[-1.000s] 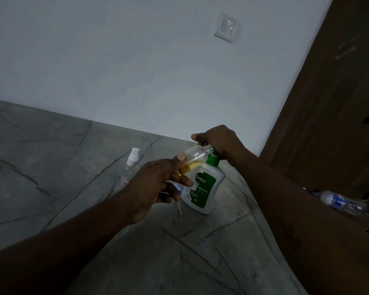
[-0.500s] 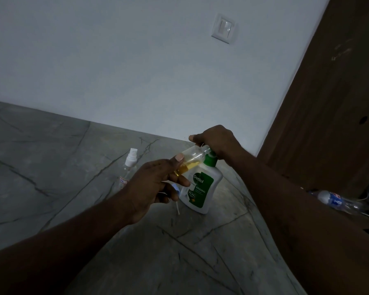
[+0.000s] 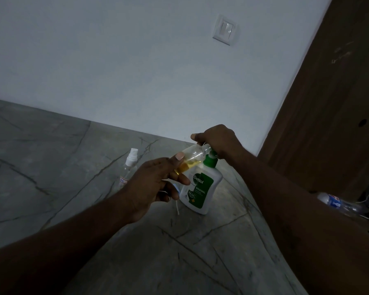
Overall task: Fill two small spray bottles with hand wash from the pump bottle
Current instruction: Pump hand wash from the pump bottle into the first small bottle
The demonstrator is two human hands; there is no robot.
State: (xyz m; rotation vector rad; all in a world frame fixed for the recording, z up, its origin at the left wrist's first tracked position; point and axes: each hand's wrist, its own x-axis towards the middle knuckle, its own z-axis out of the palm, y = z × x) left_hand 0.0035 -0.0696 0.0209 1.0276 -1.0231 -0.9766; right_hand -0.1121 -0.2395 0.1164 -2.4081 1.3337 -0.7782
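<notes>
Dim room, grey veined stone floor [image 3: 51, 167] meeting plain white wall [image 3: 115, 71]. Left of centre, second spray bottle [image 3: 129, 167] upright on floor, white sprayer cap on. Beside it, left hand [image 3: 156, 184] raised mid-air, thumb on top and fingers beneath pinching small spray bottle [image 3: 193, 158] by its lower end, remaining fingers curled inward over a thin white tube [image 3: 177, 207] dangling below. Small spray bottle uncapped, tilted, neck aimed up-right at pump head, amber hand wash pooled in lower end. Directly behind, pump bottle [image 3: 201, 188] upright on floor, green collar, Dettol label. Right hand [image 3: 216, 141] on top of pump head, fingers curled over it, thumb jutting left. Light switch [image 3: 225, 30] high on wall above. Brown wooden door [image 3: 339, 103] at right, clear plastic bottle [image 3: 337, 203] lying at its foot.

Step, as judged: filling first of two bottles, maybe a third full. Next: more pump strokes with neck held snug under nozzle, steady tilt to avoid dribble, then recap and swap to second spray bottle.

Hidden or unclear: second spray bottle's lower part overlapped by left hand, contents unreadable in gloom. Sprayer head presumably in left palm, not visible. Nozzle and bottle mouth covered by right hand, so flow unconfirmed, pressing versus resting impossible to tell. Plastic bottle partly behind right forearm. Cables at far right edge barely legible.
</notes>
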